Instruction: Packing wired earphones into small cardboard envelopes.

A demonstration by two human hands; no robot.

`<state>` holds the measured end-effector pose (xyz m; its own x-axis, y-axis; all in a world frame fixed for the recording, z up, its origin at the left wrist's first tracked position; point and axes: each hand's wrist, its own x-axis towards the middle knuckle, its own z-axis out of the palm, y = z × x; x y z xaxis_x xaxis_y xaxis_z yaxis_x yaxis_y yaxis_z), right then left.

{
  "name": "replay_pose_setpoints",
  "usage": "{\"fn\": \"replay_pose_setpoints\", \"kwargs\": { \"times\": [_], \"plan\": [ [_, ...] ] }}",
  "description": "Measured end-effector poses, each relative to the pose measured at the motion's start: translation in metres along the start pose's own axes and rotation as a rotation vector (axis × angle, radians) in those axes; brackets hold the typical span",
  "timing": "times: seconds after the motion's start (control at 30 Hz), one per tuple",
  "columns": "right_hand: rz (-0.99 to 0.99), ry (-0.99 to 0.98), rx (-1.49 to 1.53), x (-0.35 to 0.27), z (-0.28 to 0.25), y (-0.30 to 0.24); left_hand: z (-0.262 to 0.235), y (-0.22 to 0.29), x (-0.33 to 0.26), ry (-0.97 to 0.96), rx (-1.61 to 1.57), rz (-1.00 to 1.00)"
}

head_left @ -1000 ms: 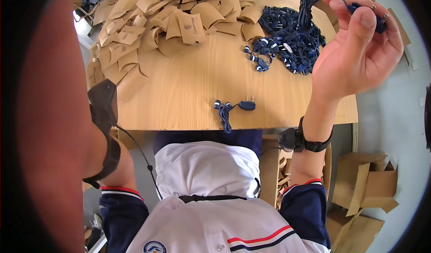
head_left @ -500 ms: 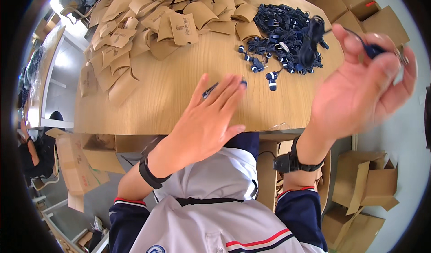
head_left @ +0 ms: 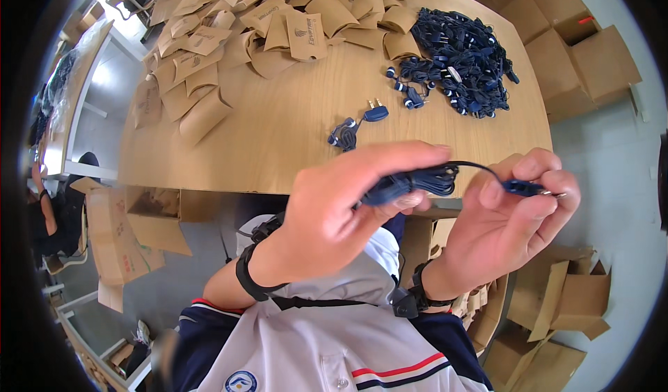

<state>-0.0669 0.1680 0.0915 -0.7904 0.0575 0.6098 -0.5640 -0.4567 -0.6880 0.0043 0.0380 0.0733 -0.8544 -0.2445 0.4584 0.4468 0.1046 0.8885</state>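
1. Head view, left hand (head_left: 323, 208): grip closed around a coiled earphone cord (head_left: 428, 179), smooth, dark blue and bundled into an oblong hank; fingers and palm hide its left end.
2. Right hand (head_left: 497, 221): narrow grip, thumb and fingers holding a dark plastic plug (head_left: 518, 187) with shiny metal prongs; 1 thin strand arcs from hank to plug, near the counter's front edge.
3. Counter (head_left: 278, 121): pale, grained wood; 1 separate earphone set (head_left: 344, 134) lies just beyond the left hand, which hides part of the edge.
4. Far right: tangled earphone heap (head_left: 470, 61), with white-banded earbuds.
5. Far left: overlapping matte brown pillow-shaped cartons (head_left: 261, 41).
6. Floor, right: open corrugated boxes (head_left: 557, 291).
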Motion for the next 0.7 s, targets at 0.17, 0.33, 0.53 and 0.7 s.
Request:
{"fn": "replay_pose_setpoints", "kwargs": {
  "times": [0.17, 0.33, 0.53, 0.7],
  "plan": [
    [-0.070, -0.466, -0.225, 0.007, -0.025, -0.001, -0.030, -0.002, -0.009, 0.064, -0.229, -0.174],
    [0.566, -0.622, -0.245, 0.001, 0.008, -0.025, -0.053, 0.007, -0.002, -0.317, 0.426, 0.057],
    [0.472, -1.026, -0.475, -0.006, 0.013, -0.009, -0.078, 0.016, -0.003, -0.717, 0.769, -0.121],
    [0.478, -0.873, -0.560, -0.016, 0.017, 0.000, -0.086, -0.001, -0.008, -0.474, 0.646, 0.024]
  ]
}}
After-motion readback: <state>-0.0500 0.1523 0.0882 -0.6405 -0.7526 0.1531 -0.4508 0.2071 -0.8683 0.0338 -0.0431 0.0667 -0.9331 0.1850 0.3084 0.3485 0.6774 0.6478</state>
